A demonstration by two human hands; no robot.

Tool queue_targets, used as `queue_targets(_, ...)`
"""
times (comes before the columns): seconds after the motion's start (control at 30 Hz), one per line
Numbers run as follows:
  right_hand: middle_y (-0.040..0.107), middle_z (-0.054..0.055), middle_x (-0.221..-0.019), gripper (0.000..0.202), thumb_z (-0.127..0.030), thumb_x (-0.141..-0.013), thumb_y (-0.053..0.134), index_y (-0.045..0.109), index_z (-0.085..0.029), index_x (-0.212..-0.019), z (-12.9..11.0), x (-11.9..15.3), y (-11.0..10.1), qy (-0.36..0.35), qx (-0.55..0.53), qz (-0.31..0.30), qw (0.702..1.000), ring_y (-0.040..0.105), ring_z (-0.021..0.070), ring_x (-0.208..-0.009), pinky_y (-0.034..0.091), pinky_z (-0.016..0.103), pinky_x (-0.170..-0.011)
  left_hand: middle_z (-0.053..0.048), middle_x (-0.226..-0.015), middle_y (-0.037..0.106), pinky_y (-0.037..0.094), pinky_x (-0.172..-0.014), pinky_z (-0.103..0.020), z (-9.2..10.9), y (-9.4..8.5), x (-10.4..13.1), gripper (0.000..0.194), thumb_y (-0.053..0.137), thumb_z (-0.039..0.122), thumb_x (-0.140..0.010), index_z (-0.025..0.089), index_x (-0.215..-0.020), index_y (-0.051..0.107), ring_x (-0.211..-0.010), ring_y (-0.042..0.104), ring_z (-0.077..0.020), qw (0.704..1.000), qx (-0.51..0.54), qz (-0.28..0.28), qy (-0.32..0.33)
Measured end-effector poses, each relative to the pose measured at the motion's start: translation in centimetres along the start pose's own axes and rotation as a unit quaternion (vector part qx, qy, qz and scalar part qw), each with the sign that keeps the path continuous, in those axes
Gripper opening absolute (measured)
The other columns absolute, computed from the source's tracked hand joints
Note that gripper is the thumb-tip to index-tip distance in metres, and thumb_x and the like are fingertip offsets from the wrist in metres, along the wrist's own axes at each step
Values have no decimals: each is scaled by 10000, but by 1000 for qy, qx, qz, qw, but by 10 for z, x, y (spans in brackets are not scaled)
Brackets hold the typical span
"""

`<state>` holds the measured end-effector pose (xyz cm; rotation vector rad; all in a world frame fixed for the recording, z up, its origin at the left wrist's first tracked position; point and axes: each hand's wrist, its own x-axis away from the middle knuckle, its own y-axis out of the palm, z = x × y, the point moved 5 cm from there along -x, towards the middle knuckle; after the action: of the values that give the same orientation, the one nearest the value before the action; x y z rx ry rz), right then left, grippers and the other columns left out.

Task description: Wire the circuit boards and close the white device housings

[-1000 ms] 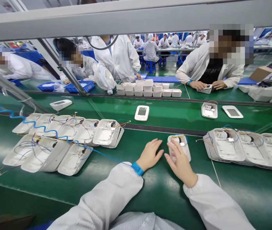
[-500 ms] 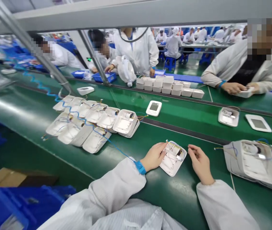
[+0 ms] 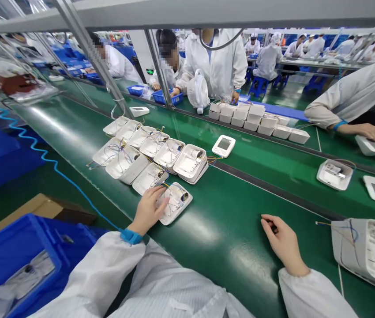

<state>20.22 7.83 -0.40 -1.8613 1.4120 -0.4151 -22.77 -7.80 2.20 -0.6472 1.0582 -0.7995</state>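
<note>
My left hand (image 3: 151, 210) holds the left edge of a white plastic housing (image 3: 179, 199), thumb over its inside and fingers at the far edge. This shallow shell lies open side up with thin coloured wires and parts within; the hand covers part of it. Right behind it, several similar housings (image 3: 124, 162) are set in two rows, wires trailing out. My right hand (image 3: 283, 243) hovers over or rests on the green bench, loosely curled with a gap between thumb and fingers and nothing in it. To its right stand more stacked housings (image 3: 353, 243).
A white unit with a screen (image 3: 223, 145) and an open housing (image 3: 335, 174) lie on the green strip beyond the dark divider (image 3: 256, 181). Across it, a co-worker's hands (image 3: 373, 131) hold a white unit. A blue bin (image 3: 42, 238) stands lower left; a blue coiled cord (image 3: 75, 190) runs to my left wristband.
My left hand has carried the housing leftward to the rows of housings. The right hand has stayed near its place on the right. The view has shifted left.
</note>
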Motion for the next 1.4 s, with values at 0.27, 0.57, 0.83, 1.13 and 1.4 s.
queue_targets(0.27,705,39,-890,442,-602,-885,496,708,-234,-1006,3,0,0,18,8,-6,1000,626,192,-730,492,315,-666,-262,-1480,387,329,-1118,-593,35,15,9,1029,668,558,-780,64,-1529,166,-1357,403,-408,990,-72,-93,-82)
queue_targets(0.57,696,35,-874,437,-583,-890,486,703,-229,-1026,3,-1,0,21,2,-10,1000,617,185,-712,491,316,-664,5,-1553,373,296,-1158,-588,43,-19,-5,594,441,27,-822,383,-1260,625,-1458,301,-310,945,-17,-289,150)
queue_targets(0.83,691,43,-848,444,-584,-896,483,704,-219,-1022,0,-1,-1,13,13,-4,1000,600,180,-660,493,312,-631,-222,-1511,379,441,-1066,-528,88,1,18,846,595,675,-816,167,-1464,402,-1338,453,-385,989,-6,-145,24)
queue_targets(1.13,699,45,-877,429,-573,-903,483,701,-226,-1030,1,0,-1,1,13,-12,1000,624,190,-703,505,314,-647,-287,-1433,398,495,-878,-535,93,13,15,742,691,427,-756,149,-1406,466,-1146,541,-441,972,-139,-174,-74)
queue_targets(1.4,712,44,-902,481,-630,-873,488,710,-231,-1025,5,-1,0,24,13,-19,999,638,196,-707,520,321,-647,-222,-1352,453,482,-931,-539,63,-4,17,659,705,493,-735,191,-1297,540,-1188,518,-422,977,-117,-147,-103)
